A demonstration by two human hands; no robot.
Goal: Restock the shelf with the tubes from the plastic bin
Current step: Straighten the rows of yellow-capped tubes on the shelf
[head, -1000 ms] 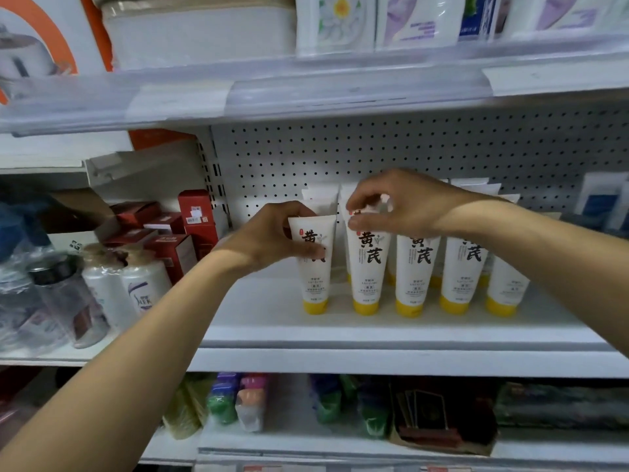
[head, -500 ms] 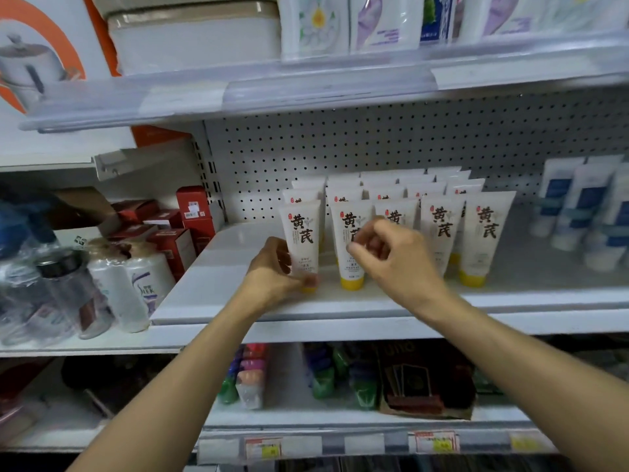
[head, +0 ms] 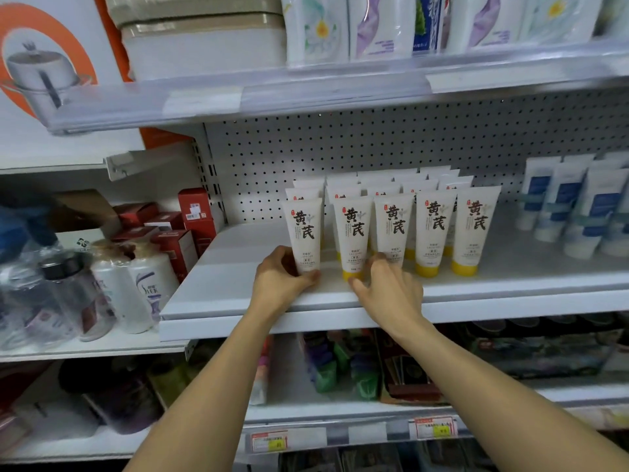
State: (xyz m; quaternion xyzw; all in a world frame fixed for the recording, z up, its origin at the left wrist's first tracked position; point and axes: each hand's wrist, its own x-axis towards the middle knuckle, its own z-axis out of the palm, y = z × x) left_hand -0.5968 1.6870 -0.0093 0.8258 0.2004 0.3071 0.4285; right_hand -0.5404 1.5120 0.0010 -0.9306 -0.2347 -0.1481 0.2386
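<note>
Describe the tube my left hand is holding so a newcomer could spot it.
Find the white middle shelf with the pegboard back. In its front row of five black-lettered cream plastic tubes, it is the leftmost tube, the only one in the grip of the left hand.

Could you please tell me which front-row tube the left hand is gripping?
The leftmost tube of the front row: the left hand grips its base, and no other tube stands left of it.

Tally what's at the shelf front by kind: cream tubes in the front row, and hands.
Front-row cream tubes: 5
Hands: 2, left hand gripping the leftmost tube, right hand
Total: 7
</note>
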